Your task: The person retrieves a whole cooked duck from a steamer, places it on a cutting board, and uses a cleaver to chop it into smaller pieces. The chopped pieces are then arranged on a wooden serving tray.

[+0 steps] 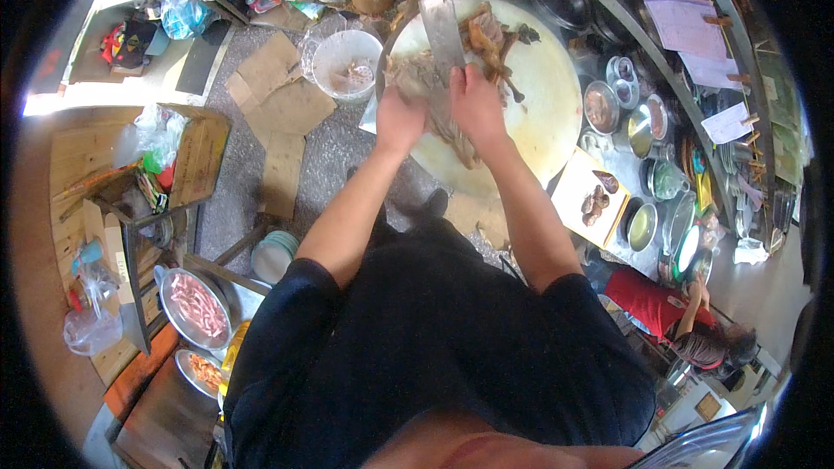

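Person's left forearm (352, 213) and right forearm (532, 204) bare, both extended forward and slanting inward, elbows wider apart than wrists, left hand (403, 122) back upward, its fingertips blurred, right hand (478, 106) near it, fingers curled in a grip, thumb pointing forward

Cannot make out clearly the left hand (403, 122), blurred where meeting the pale meat (415, 75); cannot see the handle of the cleaver (442, 28), covered inside the right hand (476, 104); cannot identify the scraps (356, 74) in the bucket (334, 50) left of the left hand, being too small
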The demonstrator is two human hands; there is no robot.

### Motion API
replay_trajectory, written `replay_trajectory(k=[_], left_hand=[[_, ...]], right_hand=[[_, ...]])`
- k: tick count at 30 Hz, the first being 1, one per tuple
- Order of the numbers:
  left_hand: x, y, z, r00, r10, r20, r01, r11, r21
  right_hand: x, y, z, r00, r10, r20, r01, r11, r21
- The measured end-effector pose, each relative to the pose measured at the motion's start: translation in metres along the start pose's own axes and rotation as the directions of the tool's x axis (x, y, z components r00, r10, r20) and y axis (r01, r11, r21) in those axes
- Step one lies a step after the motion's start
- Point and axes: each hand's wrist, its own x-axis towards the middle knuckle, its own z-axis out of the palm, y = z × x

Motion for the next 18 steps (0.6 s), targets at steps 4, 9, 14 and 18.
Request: replay_trajectory(k=[4, 9, 14, 18], left_hand=[[-0.002, 0.0, 0.001, 0.999, -0.043, 0.02, 0.044, 0.998, -0.046], [-0.007, 0.01, -0.001, 0.997, -0.073, -0.003, 0.072, 0.996, -0.048], [-0.008, 0.015, 0.0, 0.989, -0.148, 0.023, 0.15, 0.982, -0.113], [-0.009, 0.015, -0.002, 0.997, -0.014, -0.076, 0.017, 0.999, 0.044]], right_hand=[[-0.036, -0.02, -0.014, 0.997, 0.034, 0.069, -0.03, 0.998, -0.049], [-0.039, -0.029, -0.025, 0.995, -0.064, 0.073, 0.071, 0.993, -0.091], [-0.045, -0.018, -0.035, 0.973, -0.199, -0.117, 0.186, 0.976, -0.109], [-0.047, 0.004, 0.003, 0.966, -0.051, 0.252, 0.132, 0.94, -0.315]])
